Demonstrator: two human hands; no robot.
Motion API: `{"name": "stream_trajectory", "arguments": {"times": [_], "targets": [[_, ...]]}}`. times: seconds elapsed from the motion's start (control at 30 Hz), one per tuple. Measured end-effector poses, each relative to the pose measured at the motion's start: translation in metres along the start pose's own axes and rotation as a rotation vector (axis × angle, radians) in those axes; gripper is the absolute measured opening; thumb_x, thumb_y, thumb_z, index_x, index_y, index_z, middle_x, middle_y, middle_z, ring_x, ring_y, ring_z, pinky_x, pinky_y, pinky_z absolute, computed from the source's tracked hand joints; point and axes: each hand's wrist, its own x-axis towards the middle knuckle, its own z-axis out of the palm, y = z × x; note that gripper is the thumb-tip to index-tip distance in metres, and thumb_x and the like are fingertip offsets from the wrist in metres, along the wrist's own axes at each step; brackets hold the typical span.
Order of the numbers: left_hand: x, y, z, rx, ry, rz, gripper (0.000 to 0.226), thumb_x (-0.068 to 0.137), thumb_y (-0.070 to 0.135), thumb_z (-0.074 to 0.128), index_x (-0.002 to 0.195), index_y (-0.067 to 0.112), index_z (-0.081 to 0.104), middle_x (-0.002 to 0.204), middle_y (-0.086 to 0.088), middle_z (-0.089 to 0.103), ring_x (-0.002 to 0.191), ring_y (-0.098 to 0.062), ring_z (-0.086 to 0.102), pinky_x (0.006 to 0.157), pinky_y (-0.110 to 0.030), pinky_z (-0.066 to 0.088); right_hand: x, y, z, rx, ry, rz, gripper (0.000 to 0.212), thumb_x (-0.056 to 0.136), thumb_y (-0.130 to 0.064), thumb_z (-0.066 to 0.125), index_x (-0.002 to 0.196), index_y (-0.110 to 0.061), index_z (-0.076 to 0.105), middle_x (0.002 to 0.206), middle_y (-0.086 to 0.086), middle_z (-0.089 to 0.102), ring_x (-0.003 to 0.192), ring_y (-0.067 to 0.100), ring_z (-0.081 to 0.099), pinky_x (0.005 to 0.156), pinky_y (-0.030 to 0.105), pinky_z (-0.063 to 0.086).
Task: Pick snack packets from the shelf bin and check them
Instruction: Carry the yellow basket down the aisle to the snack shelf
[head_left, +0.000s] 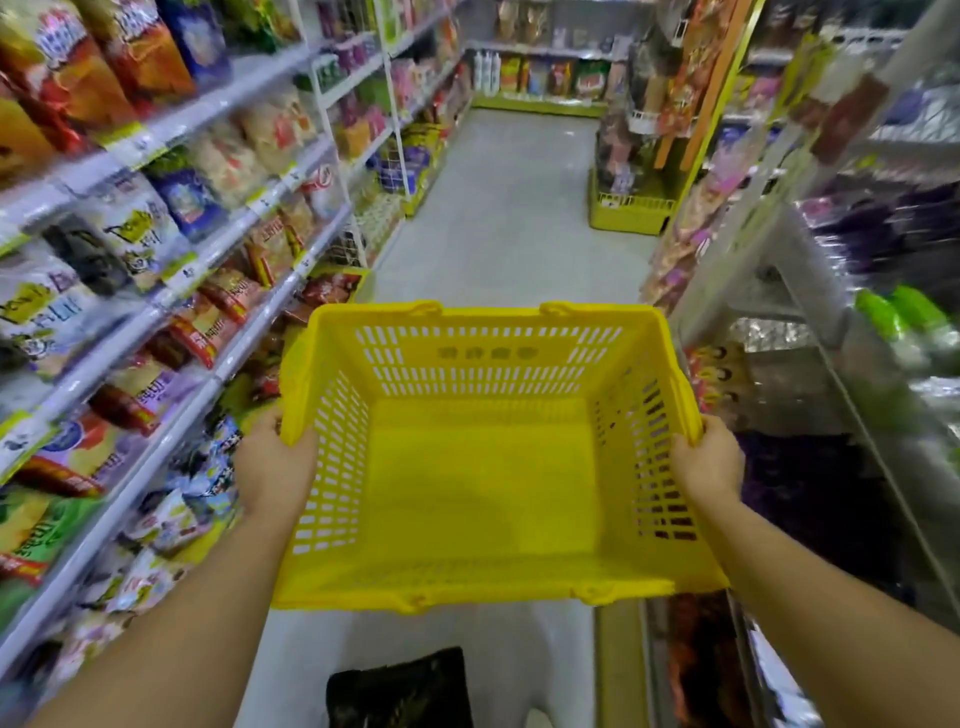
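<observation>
I hold an empty yellow plastic shopping basket (483, 584) in front of me at waist height. My left hand (270, 462) grips its left rim and my right hand (709, 462) grips its right rim. Nothing lies inside the basket. Snack packets (156, 332) fill the white shelves along my left side, within arm's reach of my left hand. More packets (691, 239) hang and stand on the racks to my right.
A grey-floored aisle (509, 208) runs ahead to a back wall of shelves (540, 73). A yellow-based display stand (628, 213) sits on the right of the aisle. A glass-topped case (857, 415) lies close on my right. A dark bag (400, 691) is near my feet.
</observation>
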Motion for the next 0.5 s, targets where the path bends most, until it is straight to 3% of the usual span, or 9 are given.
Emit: {"name": "stream_trajectory", "arguments": {"times": [0.07, 0.2, 0.3, 0.43, 0.5], "targets": [[0.015, 0.010, 0.019, -0.001, -0.009, -0.026, 0.023, 0.089, 0.017, 0.064, 0.107, 0.004, 0.063, 0.069, -0.005, 0.055, 0.060, -0.025, 0.046, 0.059, -0.034, 0.034, 0.031, -0.011, 0.005, -0.008, -0.020, -0.020, 0.024, 0.089, -0.010, 0.058, 0.112, -0.002, 0.060, 0.106, 0.028, 0.064, 0.100, 0.046, 0.058, 0.080, 0.044, 0.044], [0.050, 0.028, 0.058, -0.016, -0.015, -0.062, 0.030, 0.089, 0.018, 0.064, 0.114, 0.003, 0.062, 0.088, -0.017, 0.066, 0.077, -0.033, 0.057, 0.070, -0.039, 0.041, 0.081, -0.025, 0.027, -0.001, -0.051, -0.018, 0.025, 0.090, -0.009, 0.059, 0.113, 0.000, 0.059, 0.107, 0.028, 0.064, 0.100, 0.044, 0.058, 0.082, 0.044, 0.044], [0.083, 0.038, 0.089, -0.032, -0.043, -0.044, 0.028, 0.088, 0.016, 0.065, 0.112, 0.003, 0.064, 0.083, -0.010, 0.062, 0.076, -0.031, 0.057, 0.066, -0.035, 0.036, 0.110, -0.031, 0.049, 0.001, -0.056, 0.019, 0.023, 0.090, -0.009, 0.059, 0.111, -0.002, 0.059, 0.105, 0.026, 0.065, 0.097, 0.044, 0.059, 0.081, 0.047, 0.046], [0.144, 0.045, 0.135, 0.017, -0.123, -0.010, 0.030, 0.088, 0.016, 0.066, 0.113, 0.001, 0.062, 0.091, -0.022, 0.065, 0.073, -0.033, 0.054, 0.066, -0.037, 0.036, 0.145, -0.042, 0.092, 0.002, -0.028, 0.099, 0.024, 0.088, -0.008, 0.059, 0.111, -0.002, 0.061, 0.104, 0.029, 0.065, 0.098, 0.044, 0.060, 0.081, 0.045, 0.046], [0.181, 0.047, 0.159, 0.042, -0.163, 0.002, 0.038, 0.088, 0.015, 0.066, 0.121, -0.002, 0.059, 0.104, -0.026, 0.064, 0.087, -0.038, 0.058, 0.075, -0.043, 0.041, 0.159, -0.049, 0.117, 0.003, -0.010, 0.151, 0.025, 0.088, -0.006, 0.058, 0.113, -0.002, 0.062, 0.106, 0.030, 0.064, 0.100, 0.045, 0.059, 0.082, 0.045, 0.046]]}}
